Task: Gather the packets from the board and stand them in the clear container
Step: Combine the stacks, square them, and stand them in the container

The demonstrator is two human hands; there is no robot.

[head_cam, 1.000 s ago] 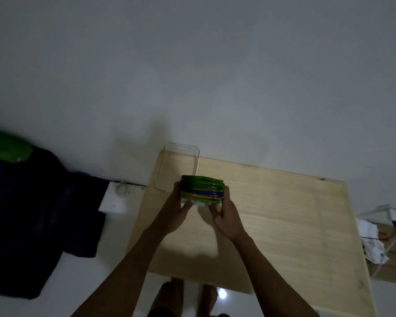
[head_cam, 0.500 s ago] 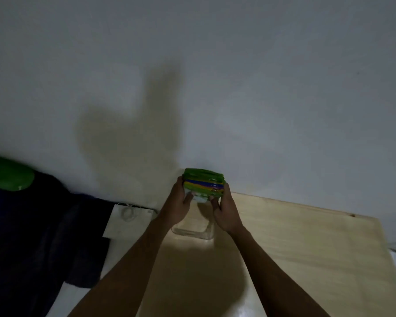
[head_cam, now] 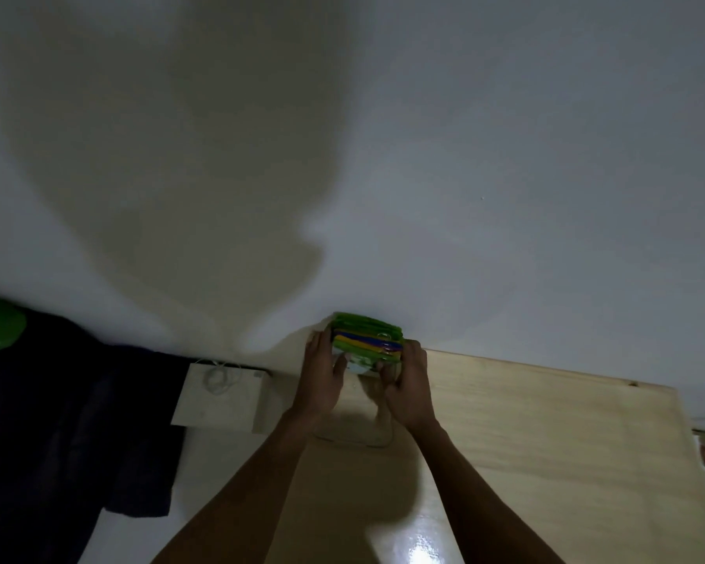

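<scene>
Packets point(head_cam: 367, 339) being squeezed as one upright stack between left hand point(head_cam: 322, 374) and right hand point(head_cam: 408, 384), both grips closed on its sides, keeping edges aligned while lowering toward container point(head_cam: 359, 435) on board point(head_cam: 546, 441), probably mid-insertion.

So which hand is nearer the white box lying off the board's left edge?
Left. The left hand grips the packets on the side toward the white box; the right hand holds their far side, farther away.
</scene>
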